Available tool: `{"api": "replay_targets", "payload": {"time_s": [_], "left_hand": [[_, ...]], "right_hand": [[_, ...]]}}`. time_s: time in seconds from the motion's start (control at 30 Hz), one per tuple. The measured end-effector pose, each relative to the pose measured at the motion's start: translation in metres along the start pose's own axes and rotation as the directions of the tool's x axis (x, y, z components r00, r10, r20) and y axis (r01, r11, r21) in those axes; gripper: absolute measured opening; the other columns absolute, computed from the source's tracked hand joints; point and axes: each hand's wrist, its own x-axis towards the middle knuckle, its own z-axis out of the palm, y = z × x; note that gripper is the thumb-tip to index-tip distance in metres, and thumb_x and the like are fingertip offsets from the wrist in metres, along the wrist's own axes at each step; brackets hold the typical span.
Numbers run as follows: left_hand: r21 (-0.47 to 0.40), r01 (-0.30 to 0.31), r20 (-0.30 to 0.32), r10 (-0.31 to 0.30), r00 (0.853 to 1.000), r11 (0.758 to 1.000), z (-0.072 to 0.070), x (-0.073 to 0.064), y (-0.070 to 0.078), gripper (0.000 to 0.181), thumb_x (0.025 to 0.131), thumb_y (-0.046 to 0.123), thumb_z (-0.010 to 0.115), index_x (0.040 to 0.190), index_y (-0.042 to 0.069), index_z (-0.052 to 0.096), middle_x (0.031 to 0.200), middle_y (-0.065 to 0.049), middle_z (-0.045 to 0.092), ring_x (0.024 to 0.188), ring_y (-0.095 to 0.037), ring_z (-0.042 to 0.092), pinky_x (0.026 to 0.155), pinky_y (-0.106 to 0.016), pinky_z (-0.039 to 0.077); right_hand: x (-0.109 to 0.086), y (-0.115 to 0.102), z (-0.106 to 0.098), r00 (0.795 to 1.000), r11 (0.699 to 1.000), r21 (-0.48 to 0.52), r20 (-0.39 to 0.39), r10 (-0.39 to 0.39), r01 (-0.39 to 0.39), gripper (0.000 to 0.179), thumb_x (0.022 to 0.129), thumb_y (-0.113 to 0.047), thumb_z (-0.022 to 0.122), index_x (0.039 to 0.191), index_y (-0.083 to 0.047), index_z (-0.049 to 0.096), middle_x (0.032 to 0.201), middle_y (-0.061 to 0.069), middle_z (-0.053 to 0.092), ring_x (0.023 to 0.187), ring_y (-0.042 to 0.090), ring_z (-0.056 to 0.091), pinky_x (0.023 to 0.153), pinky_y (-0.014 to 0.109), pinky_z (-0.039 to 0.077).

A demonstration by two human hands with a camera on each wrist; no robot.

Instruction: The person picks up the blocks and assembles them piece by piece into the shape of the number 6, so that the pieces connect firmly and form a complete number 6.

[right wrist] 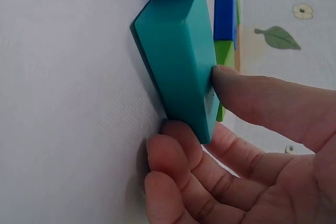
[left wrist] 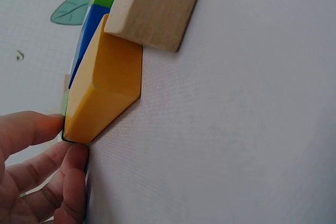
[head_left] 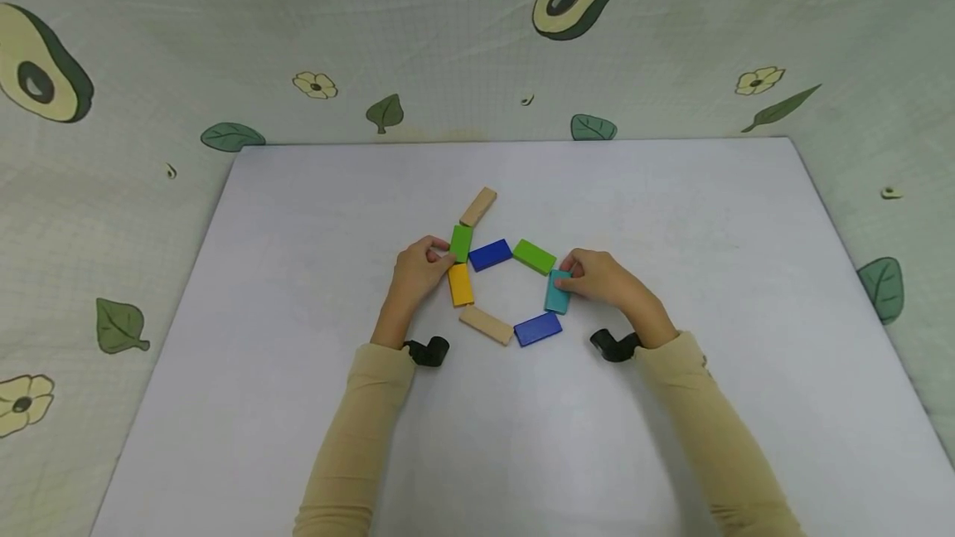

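Several wooden blocks lie flat on the white table, forming a ring with a short tail at its upper left. My left hand [head_left: 416, 272] pinches the left green block [head_left: 461, 244] between thumb and fingers; in the left wrist view the yellow block [left wrist: 107, 80] largely hides it. My right hand [head_left: 603, 276] holds the teal block [right wrist: 176, 59] at the ring's right side, its thumb on top and fingers at the far end and side. Also in the ring are a plain wood block [head_left: 487, 325], a lower blue block [head_left: 538, 329], an upper blue block [head_left: 490, 254] and a right green block [head_left: 534, 257].
A second plain wood block [head_left: 478, 206] meets the left green one at the tail's far end. The white tabletop [head_left: 709, 230] extends around the blocks. Behind and beside it hangs avocado-patterned cloth [head_left: 462, 40]. Black wrist cameras [head_left: 429, 352] sit by both sleeves.
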Motion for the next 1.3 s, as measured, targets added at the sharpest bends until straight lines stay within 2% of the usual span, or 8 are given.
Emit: {"api": "replay_targets", "payload": {"time_s": [0.43,0.67,0.83,0.97,1.1,1.3], "left_hand": [[-0.041,-0.005,0.037,0.007,0.999,0.999,-0.004,-0.006,-0.006,0.036,0.089,0.030,0.060,0.117,0.008,0.058,0.084,-0.007,0.055,0.073,-0.018,0.048,0.062,-0.024,0.037],[-0.090,0.018,0.090,-0.009,0.996,0.996,-0.005,-0.016,-0.015,0.042,0.085,0.031,0.066,0.116,0.007,0.054,0.089,-0.007,0.056,0.078,-0.020,0.050,0.068,-0.026,0.038],[-0.103,0.029,0.105,-0.018,0.994,0.994,-0.003,-0.028,-0.018,0.045,0.082,0.033,0.070,0.115,0.008,0.053,0.088,-0.007,0.056,0.078,-0.020,0.050,0.068,-0.027,0.039],[-0.092,0.011,0.101,-0.002,0.995,0.996,0.002,-0.033,-0.020,0.045,0.080,0.032,0.071,0.113,0.007,0.054,0.088,-0.008,0.057,0.078,-0.020,0.051,0.068,-0.026,0.040],[-0.090,-0.013,0.086,0.021,0.996,0.996,0.004,-0.036,-0.020,0.042,0.080,0.029,0.073,0.110,0.006,0.055,0.087,-0.008,0.056,0.079,-0.021,0.051,0.068,-0.026,0.041],[-0.094,-0.039,0.076,0.046,0.996,0.995,0.005,-0.037,-0.020,0.039,0.080,0.025,0.073,0.109,0.005,0.055,0.085,-0.008,0.054,0.078,-0.020,0.050,0.068,-0.025,0.041]], "right_hand": [[-0.001,-0.003,0.006,1.000,1.000,0.027,0.004,-0.005,0.005,0.029,0.089,-0.020,0.061,0.107,0.002,0.055,0.081,0.007,0.054,0.069,0.016,0.049,0.062,0.026,0.040],[-0.004,-0.003,0.007,1.000,1.000,0.026,-0.009,-0.015,0.015,0.031,0.089,-0.020,0.061,0.110,0.003,0.055,0.083,0.009,0.055,0.070,0.017,0.049,0.063,0.027,0.040],[-0.009,-0.005,0.008,0.999,1.000,-0.014,-0.048,0.002,-0.002,0.036,0.089,-0.023,0.060,0.114,0.002,0.051,0.092,0.014,0.058,0.077,0.022,0.052,0.066,0.030,0.043],[-0.014,-0.008,0.010,0.995,0.999,-0.036,-0.096,0.002,-0.005,0.038,0.089,-0.024,0.061,0.115,0.001,0.051,0.084,0.011,0.056,0.072,0.021,0.049,0.061,0.028,0.039],[-0.023,-0.013,0.014,0.992,0.999,-0.034,-0.114,-0.045,0.041,0.034,0.088,-0.022,0.062,0.112,0.000,0.053,0.081,0.009,0.054,0.069,0.019,0.047,0.060,0.028,0.038],[-0.037,-0.018,0.027,0.985,0.989,-0.039,-0.100,-0.143,0.140,0.028,0.086,-0.018,0.065,0.107,-0.001,0.056,0.074,0.004,0.053,0.066,0.015,0.046,0.060,0.027,0.038]]}}
